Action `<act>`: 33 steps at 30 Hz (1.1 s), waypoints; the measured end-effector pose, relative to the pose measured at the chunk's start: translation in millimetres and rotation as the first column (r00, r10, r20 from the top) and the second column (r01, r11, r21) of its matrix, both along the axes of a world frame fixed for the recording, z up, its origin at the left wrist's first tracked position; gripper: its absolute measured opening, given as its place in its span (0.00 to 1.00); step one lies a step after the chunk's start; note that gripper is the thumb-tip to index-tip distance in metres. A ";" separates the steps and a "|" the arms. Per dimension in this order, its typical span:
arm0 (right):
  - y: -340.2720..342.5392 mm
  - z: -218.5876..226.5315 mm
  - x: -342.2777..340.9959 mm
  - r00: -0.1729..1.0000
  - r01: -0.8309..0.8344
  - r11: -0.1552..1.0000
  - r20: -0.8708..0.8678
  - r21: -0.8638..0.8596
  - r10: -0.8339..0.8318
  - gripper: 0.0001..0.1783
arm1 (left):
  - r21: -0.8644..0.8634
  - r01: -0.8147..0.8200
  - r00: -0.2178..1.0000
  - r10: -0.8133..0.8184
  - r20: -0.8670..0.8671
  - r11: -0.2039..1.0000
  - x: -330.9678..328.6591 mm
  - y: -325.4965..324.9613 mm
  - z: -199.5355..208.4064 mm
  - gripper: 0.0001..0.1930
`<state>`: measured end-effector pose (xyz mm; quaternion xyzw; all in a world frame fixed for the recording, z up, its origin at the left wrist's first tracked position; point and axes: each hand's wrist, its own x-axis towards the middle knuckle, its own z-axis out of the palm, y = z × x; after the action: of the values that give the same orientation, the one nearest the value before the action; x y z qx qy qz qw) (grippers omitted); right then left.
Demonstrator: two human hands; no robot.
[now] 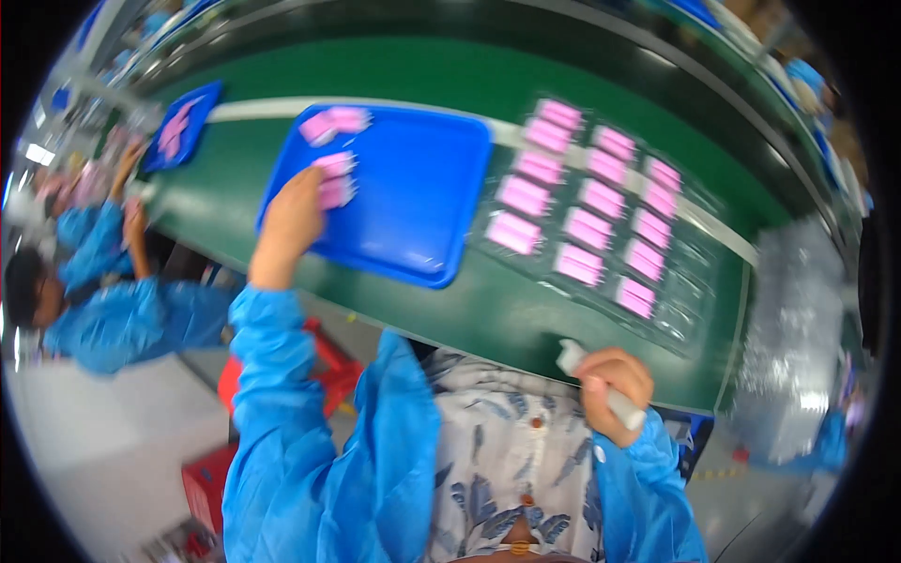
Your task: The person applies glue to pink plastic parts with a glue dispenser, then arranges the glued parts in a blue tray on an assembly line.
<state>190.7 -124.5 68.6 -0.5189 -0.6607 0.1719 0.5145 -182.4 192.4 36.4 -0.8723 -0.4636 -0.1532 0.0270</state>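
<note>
On the left of the green bench, a blue tray (pixel 413 188) holds several small pink pieces with pale pins along their edges. My left hand (pixel 293 223) is over the tray's left side, its fingers curled against a pink piece (pixel 334 192); the fingertips are partly hidden. Another pair of pink pieces (pixel 335 123) lies at the tray's far left corner. Near the bench's front edge, my right hand (pixel 615 389) is closed around a white, tube-like object (pixel 625 410), whose narrow, bent end sticks out past the fingers.
A clear plastic tray (pixel 690 305) with rows of pink pieces lies right of the blue tray. Stacked clear trays (pixel 788 328) stand at the far right. At left, a co-worker (pixel 122 314) in blue sits by a smaller blue tray (pixel 195 117). A red stool (pixel 333 371) stands below the bench.
</note>
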 end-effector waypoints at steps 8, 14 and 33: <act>14.2 5.3 -31.8 0.984 0.151 0.985 0.087 0.078 -0.157 0.10 | 0.023 0.144 0.988 -0.143 -0.057 0.989 -33.4 10.5 -38.7 0.22; 4.2 8.7 -31.0 0.991 0.098 0.994 0.081 0.050 -0.102 0.12 | -0.154 0.139 0.972 -0.105 0.210 0.978 17.5 -23.4 5.1 0.17; -33.9 -14.9 23.2 0.956 0.294 0.950 -0.023 0.109 -0.293 0.08 | -0.226 0.796 0.596 -0.662 0.456 0.561 245.3 -207.6 13.7 0.13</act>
<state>213.9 -158.4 53.6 -0.5814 -0.5830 0.0582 0.5646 62.9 -15.3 50.1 -0.9330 -0.0730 -0.1891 -0.2973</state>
